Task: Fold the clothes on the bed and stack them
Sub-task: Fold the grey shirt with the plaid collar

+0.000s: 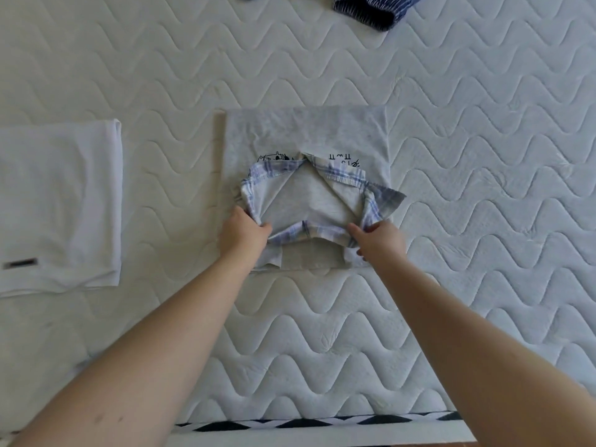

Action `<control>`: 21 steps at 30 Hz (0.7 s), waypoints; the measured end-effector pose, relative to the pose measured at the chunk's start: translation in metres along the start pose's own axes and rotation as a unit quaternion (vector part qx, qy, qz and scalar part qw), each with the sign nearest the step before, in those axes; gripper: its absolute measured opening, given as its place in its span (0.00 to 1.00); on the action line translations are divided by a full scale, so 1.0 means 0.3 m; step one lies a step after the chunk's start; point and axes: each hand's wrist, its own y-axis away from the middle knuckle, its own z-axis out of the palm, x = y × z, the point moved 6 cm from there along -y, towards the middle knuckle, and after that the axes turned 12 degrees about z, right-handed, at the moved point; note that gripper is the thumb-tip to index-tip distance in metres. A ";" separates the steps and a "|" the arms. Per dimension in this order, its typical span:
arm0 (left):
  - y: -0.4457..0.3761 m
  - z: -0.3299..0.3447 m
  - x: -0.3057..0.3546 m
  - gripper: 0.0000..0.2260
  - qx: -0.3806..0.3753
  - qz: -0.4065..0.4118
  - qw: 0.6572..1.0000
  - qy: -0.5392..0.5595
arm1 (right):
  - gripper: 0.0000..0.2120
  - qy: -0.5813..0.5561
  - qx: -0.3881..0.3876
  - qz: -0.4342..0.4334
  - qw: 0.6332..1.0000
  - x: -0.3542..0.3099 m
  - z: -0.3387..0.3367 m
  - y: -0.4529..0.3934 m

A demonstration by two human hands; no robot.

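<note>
Both hands grip grey shirt (309, 201)

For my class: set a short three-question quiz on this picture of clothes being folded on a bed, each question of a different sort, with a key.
1. True or false: the white folded garment lies to the left of the grey shirt, apart from it.
2. Multiple choice: what do the left hand and right hand each have a grip on? A) the mattress B) the near, plaid-trimmed part of the grey shirt C) the dark striped garment
3. Fill in: the dark striped garment lies at the ____ edge of the picture.

Key: 1 true; 2 B; 3 top.
</note>
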 end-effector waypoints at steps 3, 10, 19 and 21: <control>0.007 -0.011 -0.002 0.13 0.025 0.029 0.997 -0.062 | 0.10 -0.001 -0.001 0.001 1.000 0.001 -0.002 0.003; 0.108 0.021 -0.194 0.15 0.079 0.057 0.988 0.123 | 0.06 -0.441 -0.118 0.115 0.882 0.100 0.043 0.030; 0.104 0.114 -0.222 0.20 0.048 -0.074 0.959 0.268 | 0.19 -0.311 -0.105 0.129 0.936 0.134 0.110 0.055; 0.118 0.161 -0.206 0.17 -0.003 -0.121 0.936 0.331 | 0.16 -0.306 -0.118 0.163 0.930 0.120 0.130 0.069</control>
